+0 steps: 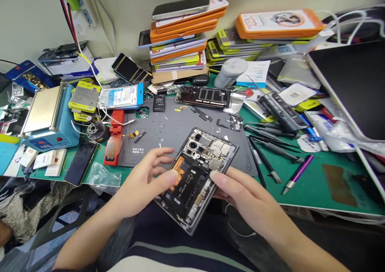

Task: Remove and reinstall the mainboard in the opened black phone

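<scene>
An opened smartphone (197, 179) without its back cover is held tilted above the front edge of the mat, its cameras, circuit board and black battery (192, 191) exposed. My right hand (243, 187) grips its right edge, thumb on top and fingers underneath. At the left edge, my left hand (150, 179) has its thumb on the orange strip (179, 169) beside the battery. The left fingers are partly spread along that edge; how far they reach under the phone is hidden.
Small parts litter the grey mat (144, 123), with another opened phone (204, 96) behind. Screwdrivers and a purple pen-like tool (299, 173) lie right. A blue heating device (49, 119) and red clamp (114, 137) stand left. Orange boxes (183, 29) are stacked behind; a laptop-like screen (351, 87) is far right.
</scene>
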Demonstrator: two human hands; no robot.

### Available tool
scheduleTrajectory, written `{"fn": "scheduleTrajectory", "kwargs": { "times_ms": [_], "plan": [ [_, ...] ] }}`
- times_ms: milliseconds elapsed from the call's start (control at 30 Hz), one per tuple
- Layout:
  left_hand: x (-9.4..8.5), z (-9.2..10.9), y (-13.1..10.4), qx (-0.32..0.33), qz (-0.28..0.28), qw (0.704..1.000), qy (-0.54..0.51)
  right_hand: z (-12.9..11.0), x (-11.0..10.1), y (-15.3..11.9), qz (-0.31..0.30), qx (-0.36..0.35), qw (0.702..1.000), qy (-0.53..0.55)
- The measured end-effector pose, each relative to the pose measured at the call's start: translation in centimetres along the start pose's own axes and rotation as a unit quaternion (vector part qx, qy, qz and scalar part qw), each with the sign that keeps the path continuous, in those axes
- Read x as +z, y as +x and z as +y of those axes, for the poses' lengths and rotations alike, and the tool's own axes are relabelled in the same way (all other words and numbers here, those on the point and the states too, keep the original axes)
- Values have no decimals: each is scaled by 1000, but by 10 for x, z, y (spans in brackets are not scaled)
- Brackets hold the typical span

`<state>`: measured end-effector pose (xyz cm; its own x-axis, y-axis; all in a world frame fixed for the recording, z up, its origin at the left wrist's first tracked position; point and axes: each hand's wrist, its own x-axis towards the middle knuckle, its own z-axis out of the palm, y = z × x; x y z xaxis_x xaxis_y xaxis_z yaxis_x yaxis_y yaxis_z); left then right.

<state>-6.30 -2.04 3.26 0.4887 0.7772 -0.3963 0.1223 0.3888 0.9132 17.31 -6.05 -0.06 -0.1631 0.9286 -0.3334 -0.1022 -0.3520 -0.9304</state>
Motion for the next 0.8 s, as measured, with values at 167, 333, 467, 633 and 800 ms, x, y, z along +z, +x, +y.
{"fn": "scheduleTrajectory", "kwargs": {
  "times_ms": [167,333,467,633,800],
  "plan": [
    [14,8,9,-10,-34,999,-28,-3,-7,1,-61,15,998,6],
    [25,7,4,-12,22,999,-27,-11,-9,2,-73,-7,997,-10],
    [30,7,-1,-20,40,998,-34,-21,-7,2,-87,-19,996,-22],
    [31,7,-2,-44,60,995,-74,-22,-3,0,-78,-23,996,-33],
    [28,6,3,-60,61,992,-92,-18,-2,0,-60,22,996,-57]
  ]
}}
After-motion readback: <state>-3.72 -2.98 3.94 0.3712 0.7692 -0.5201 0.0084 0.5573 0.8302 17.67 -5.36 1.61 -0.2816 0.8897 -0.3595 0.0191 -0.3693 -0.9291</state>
